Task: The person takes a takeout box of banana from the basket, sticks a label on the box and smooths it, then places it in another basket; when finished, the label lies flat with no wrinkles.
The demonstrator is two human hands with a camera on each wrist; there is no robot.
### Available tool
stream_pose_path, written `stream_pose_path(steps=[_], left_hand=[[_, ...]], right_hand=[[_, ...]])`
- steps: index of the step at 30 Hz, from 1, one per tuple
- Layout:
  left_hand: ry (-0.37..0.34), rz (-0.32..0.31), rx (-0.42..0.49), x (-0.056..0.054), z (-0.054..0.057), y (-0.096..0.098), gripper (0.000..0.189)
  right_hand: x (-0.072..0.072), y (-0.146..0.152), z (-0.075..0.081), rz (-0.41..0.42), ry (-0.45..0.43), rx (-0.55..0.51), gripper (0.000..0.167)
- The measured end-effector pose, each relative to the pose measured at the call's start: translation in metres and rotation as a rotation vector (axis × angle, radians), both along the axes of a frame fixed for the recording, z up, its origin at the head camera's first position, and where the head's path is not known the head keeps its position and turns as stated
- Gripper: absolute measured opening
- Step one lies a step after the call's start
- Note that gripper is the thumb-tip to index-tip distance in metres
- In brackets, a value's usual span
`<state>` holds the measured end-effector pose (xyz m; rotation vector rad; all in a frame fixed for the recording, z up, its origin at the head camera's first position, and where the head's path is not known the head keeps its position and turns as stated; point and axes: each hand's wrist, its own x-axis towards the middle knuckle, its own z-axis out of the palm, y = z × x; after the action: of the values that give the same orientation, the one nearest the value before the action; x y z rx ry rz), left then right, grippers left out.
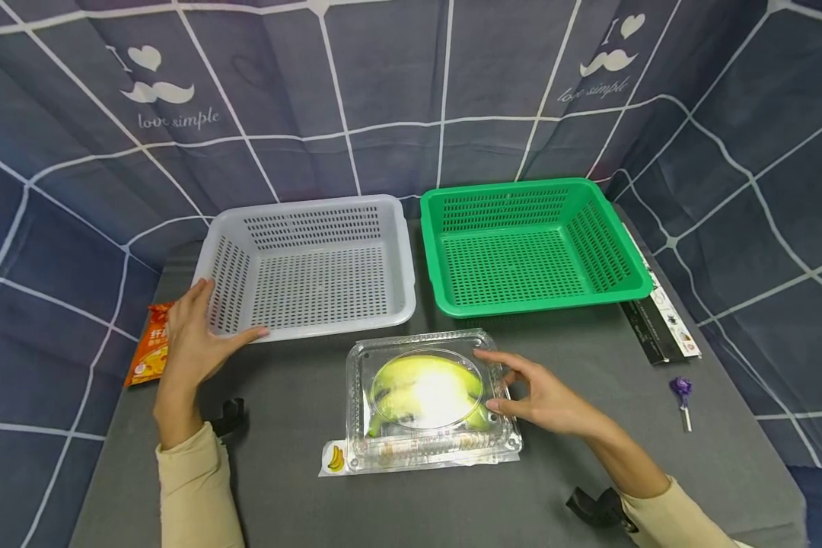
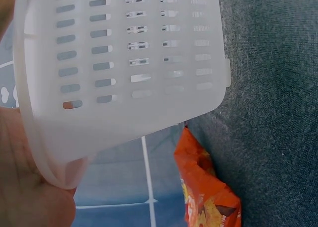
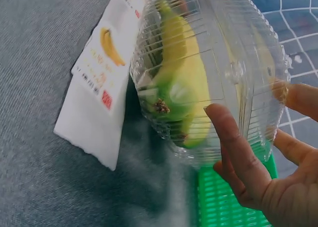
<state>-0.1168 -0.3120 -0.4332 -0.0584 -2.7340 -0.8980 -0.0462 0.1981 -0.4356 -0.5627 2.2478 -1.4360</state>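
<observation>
My left hand (image 1: pixel 195 335) grips the front left corner of the white slotted basket (image 1: pixel 406 274), thumb along the front rim and fingers at the left rim. The basket's outer wall (image 2: pixel 164 105) fills much of the left wrist view. A clear hinged plastic container (image 1: pixel 500 441) with yellow-green bananas (image 1: pixel 390 373) inside lies in front of the baskets, over a white paper strip with a banana picture (image 1: pixel 336 457). At its right edge, my right hand (image 1: pixel 541 392) touches the plastic with spread fingertips. Ribbed container walls (image 3: pixel 233 73) show through in the right wrist view.
A green slotted basket (image 1: pixel 438 266) stands at the back right. An orange snack bag (image 1: pixel 149 354) lies left of the white basket. A black and white box (image 1: pixel 661 327) and a purple-wrapped lollipop (image 1: pixel 683 392) lie on the right. Dark gridded cloth (image 1: pixel 383 84) hangs around the table.
</observation>
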Motion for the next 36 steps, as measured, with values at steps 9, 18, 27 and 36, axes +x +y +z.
stream_pose_path(steps=[9, 18, 27, 36], left_hand=[[0.001, 0.006, -0.001, -0.001, -0.002, -0.001, 0.115], [-0.01, 0.014, 0.004, 0.0, -0.002, -0.002, 0.113], [-0.028, 0.023, 0.004, 0.002, -0.005, 0.0, 0.112], [0.032, 0.008, -0.008, 0.001, -0.003, 0.0, 0.108]], right_hand=[[-0.009, 0.003, -0.011, -0.029, 0.041, -0.004, 0.07], [-0.012, 0.003, -0.011, -0.014, 0.025, 0.014, 0.072], [-0.011, 0.006, -0.01, -0.019, 0.004, 0.021, 0.071], [-0.01, 0.002, -0.01, -0.035, -0.077, 0.005, 0.071]])
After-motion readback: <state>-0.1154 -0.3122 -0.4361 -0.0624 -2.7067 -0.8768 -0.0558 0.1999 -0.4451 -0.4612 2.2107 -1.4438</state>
